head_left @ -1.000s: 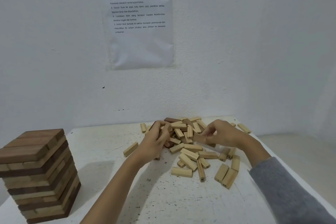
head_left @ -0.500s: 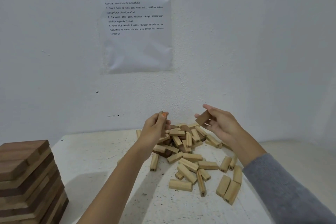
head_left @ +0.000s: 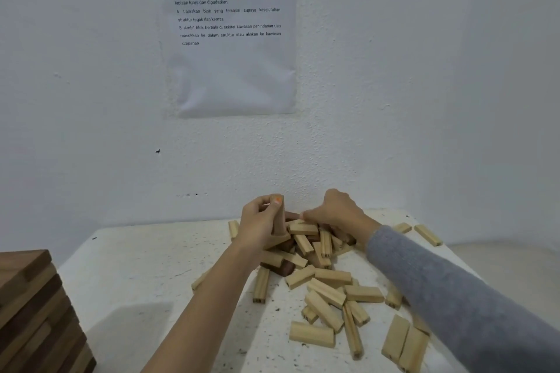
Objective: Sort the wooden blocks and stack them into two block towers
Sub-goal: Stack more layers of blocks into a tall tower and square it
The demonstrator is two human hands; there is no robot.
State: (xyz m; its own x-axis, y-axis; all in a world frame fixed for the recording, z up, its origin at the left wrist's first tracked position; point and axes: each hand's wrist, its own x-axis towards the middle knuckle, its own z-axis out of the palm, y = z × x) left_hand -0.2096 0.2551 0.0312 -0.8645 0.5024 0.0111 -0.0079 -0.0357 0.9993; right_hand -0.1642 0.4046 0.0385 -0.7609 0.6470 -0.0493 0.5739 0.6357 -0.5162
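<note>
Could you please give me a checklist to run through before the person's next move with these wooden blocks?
1. Left hand grip on the upright brown wooden block: ok, fingers are curled round it.
2. Right hand holding a block: cannot tell, its fingers are down in the loose pile of pale wooden blocks.
3. Dark blocks sorted out of the pile: not ok, a dark brown wooden block lies among the pale ones.
4. Stacked tower of brown wooden blocks at the left: ok, upright, though only partly in view.
5. Second tower: not ok, none in view.
</note>
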